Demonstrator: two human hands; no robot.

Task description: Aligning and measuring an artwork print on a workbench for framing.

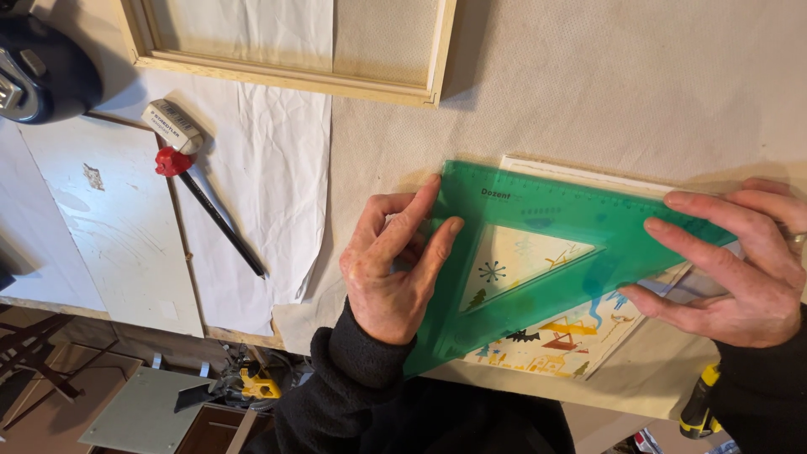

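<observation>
A green see-through set square (538, 219) lies flat over a colourful illustrated sheet (563, 336) on a beige cloth-covered worktop (588, 92). My left hand (395, 261) presses its fingertips on the triangle's left corner. My right hand (740, 261) rests its fingers on the right end of the triangle's long edge, with the thumb under that edge. Both hands wear dark fleece sleeves.
A wooden stretcher frame (294, 76) lies at the top. A white eraser (172, 124), a red sharpener (172, 161) and a black pencil (223, 223) sit on crumpled white paper to the left. A yellow-black tool handle (699, 403) pokes out lower right. The table edge runs along the bottom.
</observation>
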